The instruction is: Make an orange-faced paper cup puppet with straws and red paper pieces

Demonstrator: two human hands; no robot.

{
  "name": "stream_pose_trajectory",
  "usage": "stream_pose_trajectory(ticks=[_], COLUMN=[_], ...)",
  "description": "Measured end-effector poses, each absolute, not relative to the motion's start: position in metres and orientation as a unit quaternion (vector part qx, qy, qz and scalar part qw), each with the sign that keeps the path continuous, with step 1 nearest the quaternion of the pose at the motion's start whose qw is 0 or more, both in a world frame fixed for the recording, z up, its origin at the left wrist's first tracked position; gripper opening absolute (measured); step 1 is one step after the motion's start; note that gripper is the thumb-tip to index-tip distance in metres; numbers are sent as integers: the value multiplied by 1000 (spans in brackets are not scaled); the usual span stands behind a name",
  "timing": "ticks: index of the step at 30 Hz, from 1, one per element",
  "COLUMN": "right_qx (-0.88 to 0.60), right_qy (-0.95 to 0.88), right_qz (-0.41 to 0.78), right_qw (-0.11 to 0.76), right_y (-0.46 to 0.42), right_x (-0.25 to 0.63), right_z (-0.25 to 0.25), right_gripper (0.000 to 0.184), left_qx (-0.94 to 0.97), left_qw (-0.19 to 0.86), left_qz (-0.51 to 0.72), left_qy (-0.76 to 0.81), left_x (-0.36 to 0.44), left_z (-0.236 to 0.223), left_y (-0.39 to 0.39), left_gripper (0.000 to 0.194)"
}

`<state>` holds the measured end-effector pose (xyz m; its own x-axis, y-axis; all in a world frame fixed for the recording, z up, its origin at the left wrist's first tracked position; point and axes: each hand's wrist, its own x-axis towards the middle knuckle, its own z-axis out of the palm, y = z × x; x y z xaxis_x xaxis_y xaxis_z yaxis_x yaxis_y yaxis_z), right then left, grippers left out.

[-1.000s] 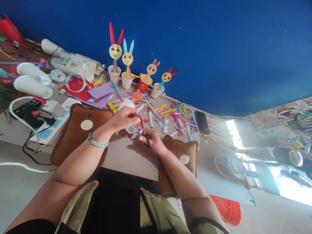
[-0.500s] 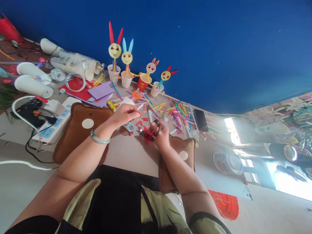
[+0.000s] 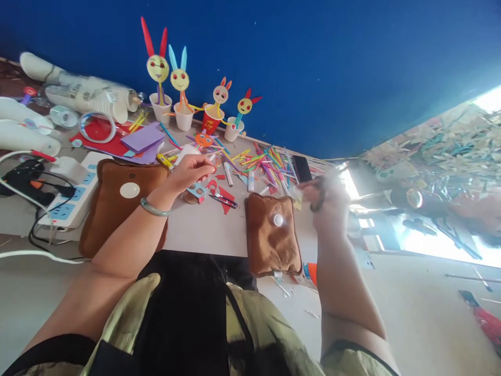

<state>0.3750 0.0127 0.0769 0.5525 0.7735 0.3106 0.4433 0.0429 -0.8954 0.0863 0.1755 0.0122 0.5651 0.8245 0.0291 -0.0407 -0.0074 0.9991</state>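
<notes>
My left hand (image 3: pixel 191 171) hovers over the table (image 3: pixel 203 230) with its fingers curled in a pinch around something small that I cannot make out. It is beside a white paper cup (image 3: pixel 186 152) and just above a blue cut-out paper piece (image 3: pixel 198 190). A thin dark pair of scissors (image 3: pixel 222 199) lies on red paper scraps to its right. My right hand (image 3: pixel 326 203) is out past the table's right edge, blurred by motion. It looks closed like a fist, with a dark shape at its fingers.
Two brown padded bags (image 3: pixel 125 206) (image 3: pixel 272 235) lie on the near table edge. A power strip (image 3: pixel 72 201) with cables sits at the left. Paper-cup bunnies (image 3: pixel 183 112) line the blue wall, with coloured sticks (image 3: pixel 266 159), a phone (image 3: pixel 302 168) and stacked cups (image 3: pixel 94 99) around them.
My right hand left the scissors by the red scraps and swung far right, off the table. The view turned right. My left hand stayed by the white cup.
</notes>
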Motion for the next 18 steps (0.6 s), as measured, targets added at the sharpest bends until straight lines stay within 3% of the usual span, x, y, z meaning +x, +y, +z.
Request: stream_pose_trajectory(ticks=[4,9,12,18], right_qx=[-742,-712,-660,-560], right_qy=[-403,-376,-381,-378], right_qz=[247,405,478,599], right_qw=[475,433,437,430], right_y=[-39,-63,-61,-62], right_x=[353,303,277,266], right_z=[42,7,1,-9], right_gripper=[34,46,47,47], left_qx=[698,763,733,651], left_qw=[627,624,665,721], left_qz=[247,133,133,196], left_qy=[242,106,60,130], left_x=[95,119,131,116], left_z=[20,36,34,7], left_y=[160,114,86,49], left_gripper=[15,13,10,28])
